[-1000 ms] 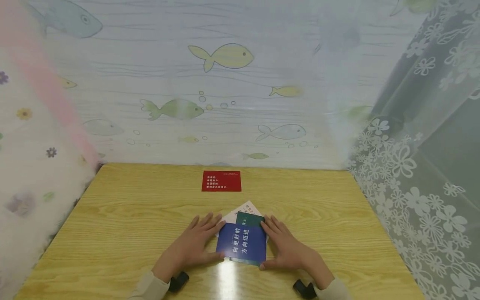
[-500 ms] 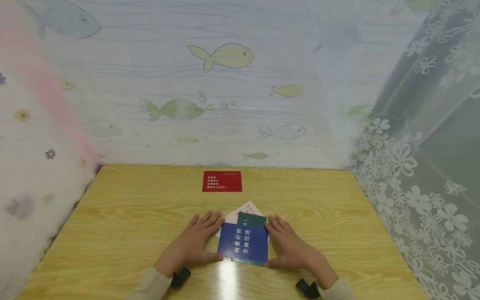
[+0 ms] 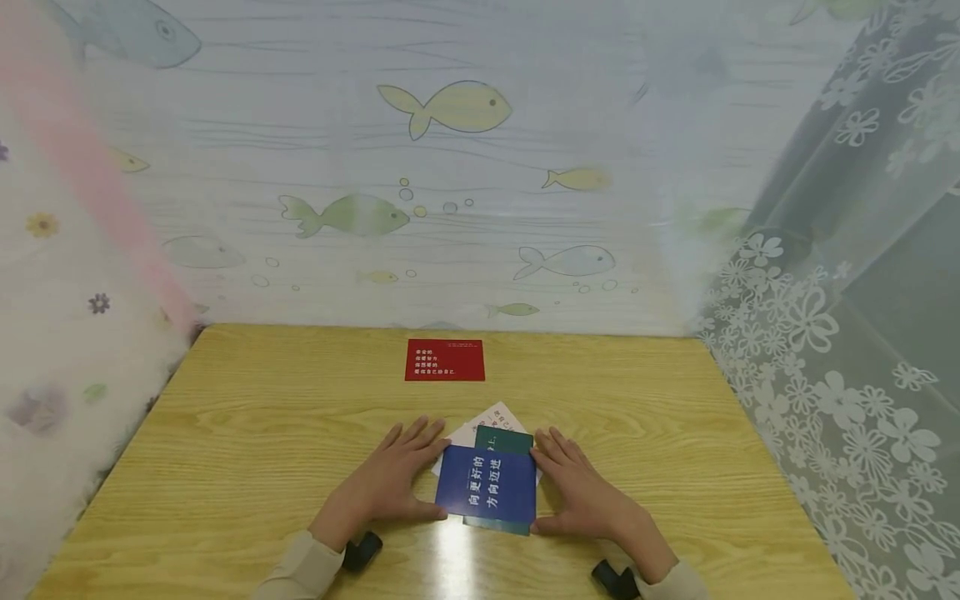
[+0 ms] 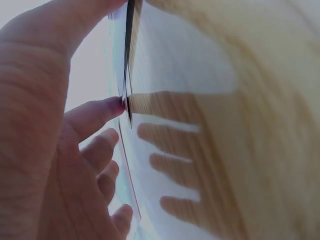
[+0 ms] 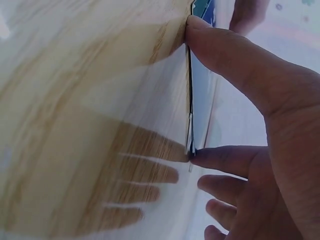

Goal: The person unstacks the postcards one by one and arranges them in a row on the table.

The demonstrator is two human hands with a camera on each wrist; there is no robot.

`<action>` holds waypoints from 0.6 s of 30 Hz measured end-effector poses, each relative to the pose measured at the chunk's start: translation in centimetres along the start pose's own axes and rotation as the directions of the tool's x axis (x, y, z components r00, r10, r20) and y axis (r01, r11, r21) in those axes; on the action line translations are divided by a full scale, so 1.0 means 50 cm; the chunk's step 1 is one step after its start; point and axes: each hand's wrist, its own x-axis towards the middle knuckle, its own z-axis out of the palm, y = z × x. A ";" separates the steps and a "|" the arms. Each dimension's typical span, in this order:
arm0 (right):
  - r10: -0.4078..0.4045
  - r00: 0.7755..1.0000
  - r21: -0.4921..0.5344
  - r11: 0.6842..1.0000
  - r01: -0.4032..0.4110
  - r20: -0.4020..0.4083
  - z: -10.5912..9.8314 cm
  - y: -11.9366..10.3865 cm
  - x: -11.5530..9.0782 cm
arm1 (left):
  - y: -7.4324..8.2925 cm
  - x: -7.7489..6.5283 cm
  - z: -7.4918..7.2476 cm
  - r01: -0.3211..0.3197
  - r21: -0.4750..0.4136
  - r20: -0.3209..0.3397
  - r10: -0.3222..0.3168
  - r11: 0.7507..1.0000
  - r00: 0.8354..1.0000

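A blue card (image 3: 453,479) with white Chinese characters lies on top of a small loose pile. Under it, a green card (image 3: 504,439) shows at the top and bottom, and a pale card (image 3: 465,435) juts out at an angle. My left hand (image 3: 390,483) touches the pile's left side, thumb at the lower corner, index finger at the upper one. My right hand (image 3: 588,492) does likewise on the right side. The right wrist view shows the right thumb (image 5: 230,50) and index fingertip against the card edges. Both hands have fairly straight, spread fingers.
A red card (image 3: 445,360) with white print lies farther back on the wood-grain table (image 3: 262,433). Behind stands a fish-patterned curtain (image 3: 450,208); floral lace (image 3: 817,392) hangs at the right. A dark wrist strap piece (image 3: 363,552) sits at the left wrist.
Blue card and both hands have shifted very slightly to the right in the view. The right fingertips now lie at the card's edge rather than over it. The head view has tilted slightly.
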 end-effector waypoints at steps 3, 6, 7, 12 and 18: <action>-0.005 1.000 0.004 1.000 0.005 -0.007 0.000 0.001 -0.001 | -0.003 0.004 0.003 -0.021 0.008 -0.019 0.021 1.000 1.000; -0.018 1.000 0.012 1.000 0.018 -0.015 0.000 0.003 -0.002 | -0.003 0.007 0.002 -0.056 0.025 -0.053 0.057 0.998 0.997; -0.022 1.000 0.014 1.000 0.022 -0.019 0.001 0.003 -0.002 | -0.002 0.007 0.000 -0.066 0.030 -0.063 0.067 0.997 0.996; -0.033 0.998 0.000 0.999 0.033 -0.048 0.000 0.004 -0.002 | 0.001 0.006 -0.011 -0.089 0.059 -0.107 0.095 0.994 0.990; -0.032 0.994 -0.012 0.999 0.031 -0.105 -0.004 0.002 0.000 | 0.003 0.003 -0.018 -0.122 0.095 -0.169 0.136 0.988 0.976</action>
